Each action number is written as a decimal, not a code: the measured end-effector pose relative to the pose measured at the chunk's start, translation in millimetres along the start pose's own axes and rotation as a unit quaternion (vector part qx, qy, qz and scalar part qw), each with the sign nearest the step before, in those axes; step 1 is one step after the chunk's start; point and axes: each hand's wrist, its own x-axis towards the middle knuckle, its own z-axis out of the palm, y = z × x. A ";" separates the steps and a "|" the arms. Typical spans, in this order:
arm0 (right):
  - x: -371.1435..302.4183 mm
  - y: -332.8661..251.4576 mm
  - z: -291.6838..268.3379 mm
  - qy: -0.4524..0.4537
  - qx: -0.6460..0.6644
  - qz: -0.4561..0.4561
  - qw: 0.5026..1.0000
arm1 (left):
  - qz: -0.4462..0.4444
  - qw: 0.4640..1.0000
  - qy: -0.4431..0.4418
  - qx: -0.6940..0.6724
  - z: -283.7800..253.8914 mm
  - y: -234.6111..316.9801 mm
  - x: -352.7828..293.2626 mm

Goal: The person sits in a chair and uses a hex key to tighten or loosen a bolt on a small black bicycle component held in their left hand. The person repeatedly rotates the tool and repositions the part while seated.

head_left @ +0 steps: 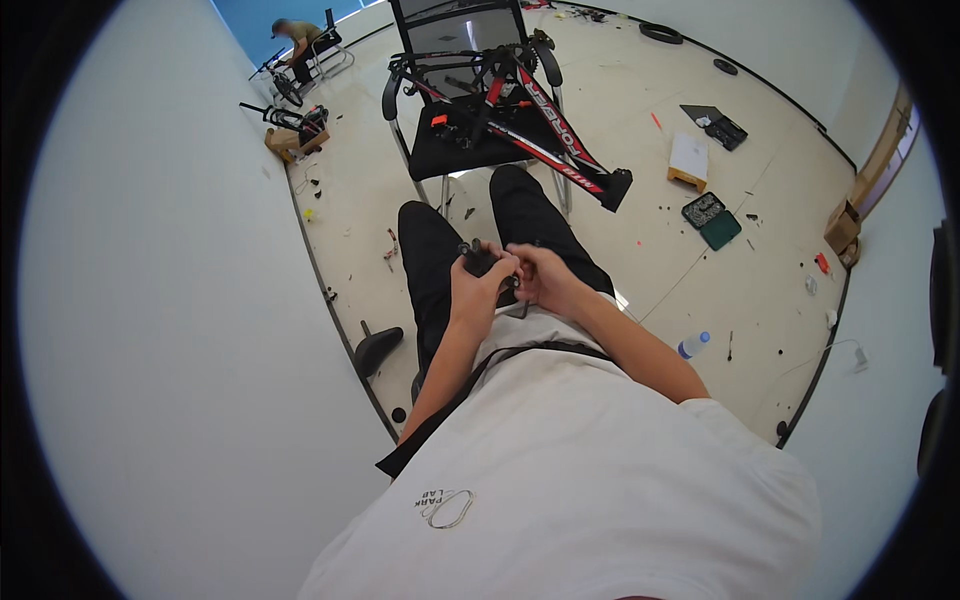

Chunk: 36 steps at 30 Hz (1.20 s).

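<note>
In my lap, above my dark trousers, my left hand point(478, 290) is closed around a small black part point(476, 262), probably a bicycle piece; its exact kind is not clear. My right hand point(543, 277) is right beside it, fingers curled together at the part's right side. What sits between the right fingers is too small to make out. Just below them a thin dark rod point(525, 310) shows. In front of my knees, a black, red and white bicycle frame point(560, 135) rests across a black mesh-backed chair point(455, 165).
To my left on the floor is a black saddle point(378, 352). At right are a water bottle point(693, 345), an opened green tool case point(720, 230), a black case point(725, 130) and a white-and-yellow box point(688, 160). A person point(298, 45) sits far left near a bicycle.
</note>
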 end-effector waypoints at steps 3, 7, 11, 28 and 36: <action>4.7 12.7 -6.0 -0.049 -0.028 0.058 0.997 | -0.008 0.999 -0.002 -0.039 -3.4 6.5 1.7; -7.6 -21.2 11.0 -0.021 0.006 -0.012 1.000 | 0.012 1.000 0.000 0.024 -10.0 10.4 3.3; -25.6 -55.7 22.5 -0.030 0.006 -0.106 0.994 | 0.002 0.984 -0.018 0.178 -0.4 14.2 -0.3; -40.7 -65.2 23.7 -0.093 0.151 0.017 0.984 | -0.081 0.987 -0.128 0.049 3.3 6.0 -5.4; -25.6 -54.5 4.9 -0.155 0.342 0.086 0.923 | -0.020 0.985 -0.134 0.110 1.0 4.3 -3.8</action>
